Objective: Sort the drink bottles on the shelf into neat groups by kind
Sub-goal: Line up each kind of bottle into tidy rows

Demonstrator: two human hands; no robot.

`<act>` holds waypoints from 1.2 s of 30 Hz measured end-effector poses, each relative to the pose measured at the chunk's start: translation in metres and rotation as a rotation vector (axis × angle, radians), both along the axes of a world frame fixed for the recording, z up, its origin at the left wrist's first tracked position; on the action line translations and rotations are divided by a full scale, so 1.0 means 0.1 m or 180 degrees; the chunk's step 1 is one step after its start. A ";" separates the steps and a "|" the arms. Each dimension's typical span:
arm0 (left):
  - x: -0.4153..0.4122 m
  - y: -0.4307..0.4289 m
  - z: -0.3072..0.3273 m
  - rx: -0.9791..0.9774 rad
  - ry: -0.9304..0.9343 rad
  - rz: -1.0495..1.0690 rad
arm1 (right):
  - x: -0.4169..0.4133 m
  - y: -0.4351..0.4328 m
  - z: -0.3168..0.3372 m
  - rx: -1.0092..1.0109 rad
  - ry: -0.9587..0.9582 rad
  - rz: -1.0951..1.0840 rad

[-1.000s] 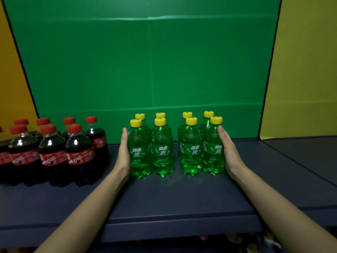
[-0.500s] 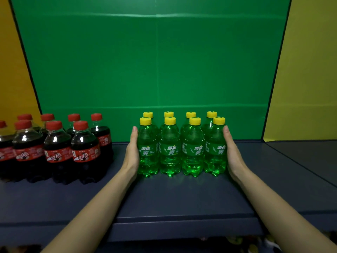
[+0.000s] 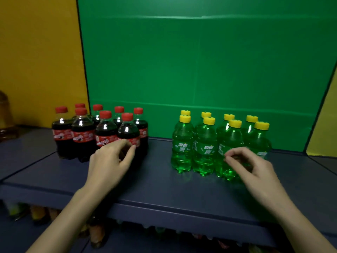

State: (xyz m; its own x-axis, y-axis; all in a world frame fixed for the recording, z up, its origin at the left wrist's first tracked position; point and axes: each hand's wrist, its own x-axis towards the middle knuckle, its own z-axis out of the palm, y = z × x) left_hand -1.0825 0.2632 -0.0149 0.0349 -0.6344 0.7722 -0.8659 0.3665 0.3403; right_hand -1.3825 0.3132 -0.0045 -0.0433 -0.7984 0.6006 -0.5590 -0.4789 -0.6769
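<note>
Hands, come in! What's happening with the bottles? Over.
Left hand loose by the cola bottles, right hand loose before the green bottles. Two neat groups, apart. Nothing in the way.

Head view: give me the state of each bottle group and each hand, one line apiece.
cola bottles: eight, upright, capped, packed two rows deep.
green soda bottles: eight, upright, capped, two tight rows of four.
left hand: fingers loosely curled before the cola bottles, holding nothing.
right hand: fingers loosely curled before the green soda bottles, holding nothing.
</note>
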 end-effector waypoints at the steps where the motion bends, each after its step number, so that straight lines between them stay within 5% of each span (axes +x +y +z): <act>1: 0.13 0.02 0.00 -0.0020 -0.0011 0.0066 | 0.14 -0.03 0.01 0.0003 0.0095 0.0123; 11: 1.70 -0.31 0.00 0.0000 0.0257 0.0333 | 1.61 -0.69 -0.17 0.0511 0.0018 0.0487; 21: 2.31 -0.92 -0.05 0.1593 0.0875 -0.1078 | 2.31 -0.93 -0.24 0.0707 -0.0235 -0.0164; 36: 2.28 -1.13 -0.23 0.1257 0.0675 -0.1457 | 2.51 -0.97 -0.30 0.0656 0.0165 -0.0280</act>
State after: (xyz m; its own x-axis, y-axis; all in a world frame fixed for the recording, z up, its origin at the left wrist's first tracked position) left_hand -0.8549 0.1504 -0.0378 -0.1807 -0.8567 0.4832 -0.5505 0.4952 0.6721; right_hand -1.1318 0.2162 -0.0345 -0.0915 -0.8989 0.4285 -0.6291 -0.2814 -0.7246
